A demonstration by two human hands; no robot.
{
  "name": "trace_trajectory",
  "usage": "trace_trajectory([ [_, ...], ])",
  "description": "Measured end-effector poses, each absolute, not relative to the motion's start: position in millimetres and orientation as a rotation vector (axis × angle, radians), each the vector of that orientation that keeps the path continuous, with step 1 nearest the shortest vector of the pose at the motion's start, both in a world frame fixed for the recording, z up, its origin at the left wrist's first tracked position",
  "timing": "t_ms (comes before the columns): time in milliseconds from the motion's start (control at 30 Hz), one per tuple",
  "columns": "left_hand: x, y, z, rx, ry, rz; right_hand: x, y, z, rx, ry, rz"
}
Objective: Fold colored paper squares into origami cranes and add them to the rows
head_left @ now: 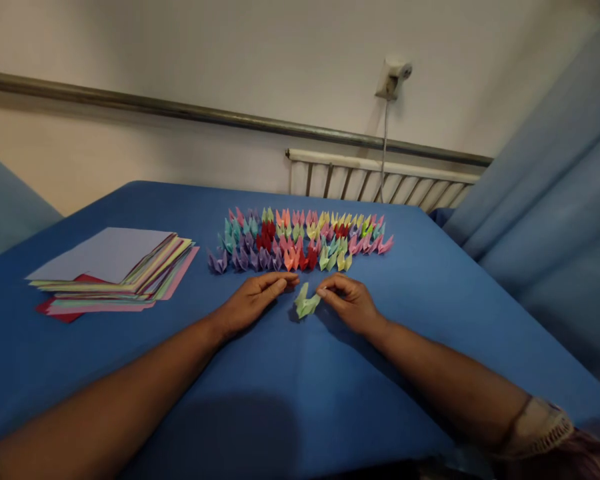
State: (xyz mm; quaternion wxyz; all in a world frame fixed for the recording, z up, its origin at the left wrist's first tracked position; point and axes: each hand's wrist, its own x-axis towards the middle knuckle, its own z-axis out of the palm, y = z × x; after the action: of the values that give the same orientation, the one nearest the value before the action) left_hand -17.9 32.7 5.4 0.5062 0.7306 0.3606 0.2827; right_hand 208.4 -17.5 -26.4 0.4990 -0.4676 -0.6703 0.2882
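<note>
A pale green origami crane (307, 304) is just above or on the blue tabletop, near the middle of the view. My right hand (350, 301) pinches one tip of it between thumb and fingers. To the left of the crane, my left hand (256, 297) is open, its fingers stretched toward the right and nothing held in them. Right behind both hands stand rows of folded paper cranes (293, 259) in purple, red, orange, pink, green, yellow and teal.
A blue-covered table (380, 413) bears everything. At left lies a stack of coloured paper sheets (105, 257), white on top. Behind are a metal rail (205, 113), a radiator (370, 177) and a wall socket with a plugged cord (393, 79). Blue curtains (545, 180) hang at right.
</note>
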Motion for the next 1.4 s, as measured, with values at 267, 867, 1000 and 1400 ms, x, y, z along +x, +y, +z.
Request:
trace_trajectory([
  [267,-16,37,-2,1.766,0.902,0.631,301,-6,-27,-1.288,-1.472,0.409],
  [867,-18,36,3,1.795,0.994,0.543,330,39,-43,-1.397,-1.642,0.179],
  [1000,-18,36,4,1.792,1.01,0.542,330,37,-45,-1.398,-1.638,0.217],
  [1400,-22,39,0,1.845,1.01,0.535,333,48,-61,-1.392,-1.517,0.356],
])
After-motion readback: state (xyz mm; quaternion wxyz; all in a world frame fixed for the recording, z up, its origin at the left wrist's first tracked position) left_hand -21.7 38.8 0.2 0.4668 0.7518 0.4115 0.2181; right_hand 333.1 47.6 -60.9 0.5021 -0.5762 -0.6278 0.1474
